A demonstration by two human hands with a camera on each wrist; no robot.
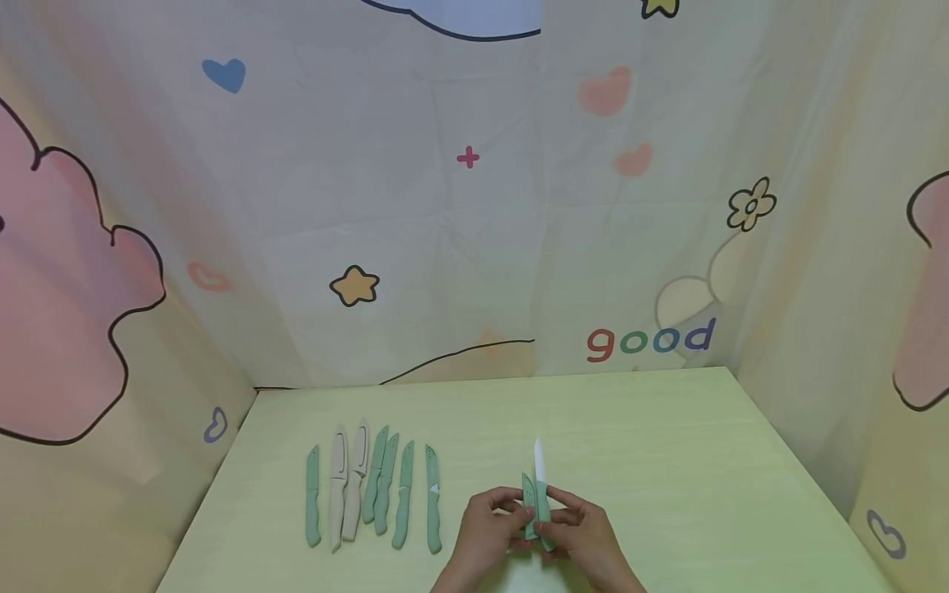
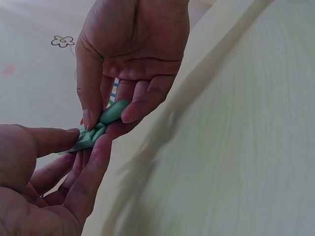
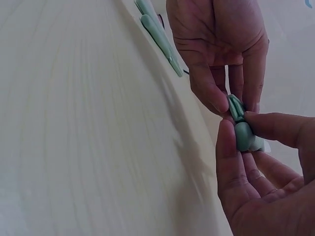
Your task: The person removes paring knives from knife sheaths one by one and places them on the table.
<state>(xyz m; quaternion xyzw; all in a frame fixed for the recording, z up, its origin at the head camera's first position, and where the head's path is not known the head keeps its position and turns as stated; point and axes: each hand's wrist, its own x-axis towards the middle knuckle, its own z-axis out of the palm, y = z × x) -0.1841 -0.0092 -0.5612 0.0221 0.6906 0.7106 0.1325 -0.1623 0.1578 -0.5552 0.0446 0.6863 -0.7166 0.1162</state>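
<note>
In the head view, both hands meet at the front of the table, right of its middle. My right hand [image 1: 586, 535] grips the green handle of a paring knife [image 1: 542, 494], its white blade bare and pointing away from me. Close beside it, a green blade sheath [image 1: 529, 492] is pinched between thumb and fingers of my left hand [image 1: 485, 527]. The left wrist view shows the sheath [image 2: 87, 140] right against the rounded handle end of the knife [image 2: 113, 112]. Fingers hide part of both pieces in the right wrist view, where the handle [image 3: 243, 136] sits below the sheath [image 3: 235, 105].
Left of the hands, several sheathed knives lie in a loose row on the pale green table [image 1: 667, 461]: green ones, such as the outermost green knife [image 1: 313, 494], and two beige knives [image 1: 337, 494]. A printed curtain [image 1: 489, 231] rises behind the table and along both sides.
</note>
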